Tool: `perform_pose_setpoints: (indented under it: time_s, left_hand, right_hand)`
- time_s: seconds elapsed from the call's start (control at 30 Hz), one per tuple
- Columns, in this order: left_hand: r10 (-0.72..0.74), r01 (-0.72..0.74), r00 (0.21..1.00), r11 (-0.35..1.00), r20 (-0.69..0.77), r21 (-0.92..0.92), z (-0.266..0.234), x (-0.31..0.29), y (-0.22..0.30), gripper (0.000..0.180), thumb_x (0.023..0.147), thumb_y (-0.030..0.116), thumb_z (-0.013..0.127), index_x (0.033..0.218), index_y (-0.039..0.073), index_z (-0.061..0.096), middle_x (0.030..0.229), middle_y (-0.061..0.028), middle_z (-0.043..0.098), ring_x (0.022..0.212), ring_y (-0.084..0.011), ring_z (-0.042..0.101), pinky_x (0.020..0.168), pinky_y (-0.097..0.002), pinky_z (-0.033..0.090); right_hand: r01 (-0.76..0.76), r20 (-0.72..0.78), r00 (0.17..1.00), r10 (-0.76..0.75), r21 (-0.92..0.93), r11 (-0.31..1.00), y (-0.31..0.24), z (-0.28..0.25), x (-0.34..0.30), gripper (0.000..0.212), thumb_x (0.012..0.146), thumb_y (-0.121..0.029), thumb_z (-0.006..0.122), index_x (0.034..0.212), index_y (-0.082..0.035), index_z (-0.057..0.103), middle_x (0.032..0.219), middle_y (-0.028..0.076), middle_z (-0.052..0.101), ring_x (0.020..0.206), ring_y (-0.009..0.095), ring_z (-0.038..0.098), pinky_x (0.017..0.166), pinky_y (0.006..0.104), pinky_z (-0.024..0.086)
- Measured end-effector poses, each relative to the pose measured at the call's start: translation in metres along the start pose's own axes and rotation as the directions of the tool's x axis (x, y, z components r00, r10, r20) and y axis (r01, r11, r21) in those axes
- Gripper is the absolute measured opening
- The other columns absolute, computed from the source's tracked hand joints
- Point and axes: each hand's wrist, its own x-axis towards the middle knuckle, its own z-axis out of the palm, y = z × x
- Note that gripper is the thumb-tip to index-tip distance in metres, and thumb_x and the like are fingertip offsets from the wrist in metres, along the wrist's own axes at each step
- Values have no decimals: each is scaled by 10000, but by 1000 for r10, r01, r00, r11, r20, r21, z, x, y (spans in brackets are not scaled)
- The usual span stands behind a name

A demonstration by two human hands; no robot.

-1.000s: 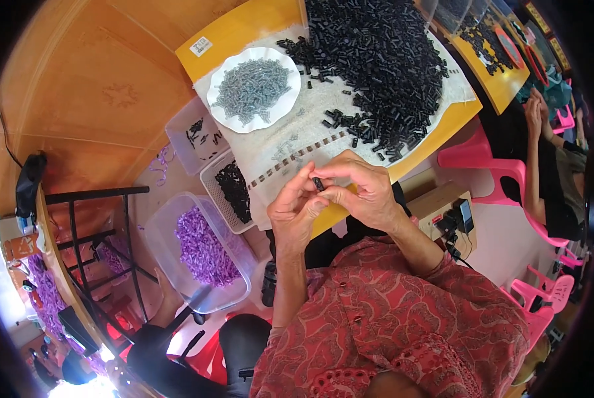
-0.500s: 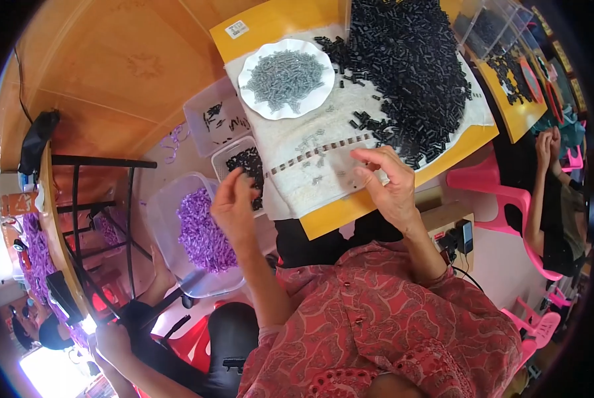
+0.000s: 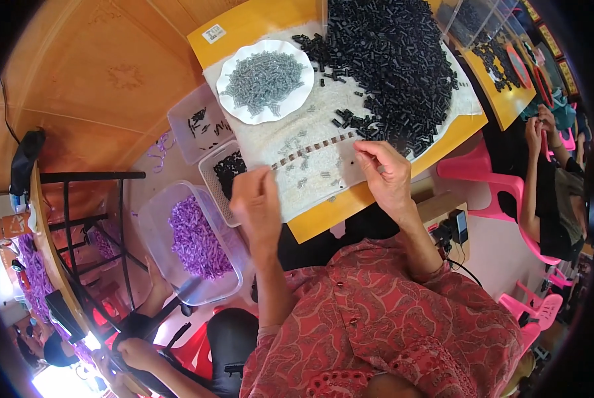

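Note:
A narrow row of alternating dark and pale short pieces (image 3: 317, 147) stretches slantwise over a white cloth (image 3: 254, 142). My left hand (image 3: 257, 202), blurred, is near the row's left end with its fingers drawn together. At the right end my right hand (image 3: 384, 172) pinches thumb and forefinger together; whether it grips the row or a thread I cannot see. Small clear tube beads (image 3: 302, 182) lie scattered around the row. A scalloped white plate (image 3: 227, 106) holds grey clear tube beads (image 3: 265, 79). To its right spreads a large heap of black tube beads (image 3: 396, 73).
Left of the yellow table (image 3: 303, 229) stand a bin (image 3: 234, 285) of purple pieces, a white basket (image 3: 207, 169) with black pieces and a tub (image 3: 178, 126). A pink chair (image 3: 466, 162) is at the right; another person's hands (image 3: 539, 126) show beyond.
The view has shifted, so the table appears farther left. My right fingers, spread before, have come together at the row's right end. My left hand has moved towards the row's left end.

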Motion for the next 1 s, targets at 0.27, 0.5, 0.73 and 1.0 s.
perform_pose_setpoints:
  time_s: [0.27, 0.5, 0.73, 1.0]
  left_hand:
    - [197, -203, 976, 977, 86, 63, 34, 19, 21, 154, 737, -64, 636, 859, 19, 679, 775, -135, 600, 680, -269, 595, 629, -340, 472]
    - [209, -243, 959, 953, 189, 181, 42, 32, 26, 149, 728, -26, 603, 833, 36, 689, 795, -134, 562, 805, -310, 574, 685, -392, 480]
    - [173, -243, 945, 939, 277, 242, 43, 37, 25, 97, 748, 55, 654, 836, 30, 687, 797, -126, 553, 810, -300, 568, 699, -395, 471]
    - [119, -176, 954, 965, 273, 195, 44, 40, 21, 82, 748, 42, 661, 826, 19, 666, 795, -139, 564, 799, -321, 573, 702, -397, 469]
  right_hand:
    - [55, 36, 998, -56, 23, 998, 7, 5, -5, 196, 767, 92, 619, 935, -6, 640, 879, 121, 638, 706, 232, 632, 584, 278, 500]
    - [86, 94, 992, -86, -4, 996, 7, 5, -7, 163, 770, 64, 608, 918, 0, 633, 878, 131, 635, 743, 281, 639, 631, 321, 518]
    - [91, 117, 989, -92, 8, 996, 4, 10, -11, 146, 780, 37, 619, 915, -18, 625, 866, 129, 632, 740, 286, 642, 623, 334, 521]
    - [106, 131, 986, -106, 8, 994, 6, 15, -15, 114, 793, 7, 634, 902, -24, 623, 853, 121, 629, 721, 287, 638, 606, 341, 519]
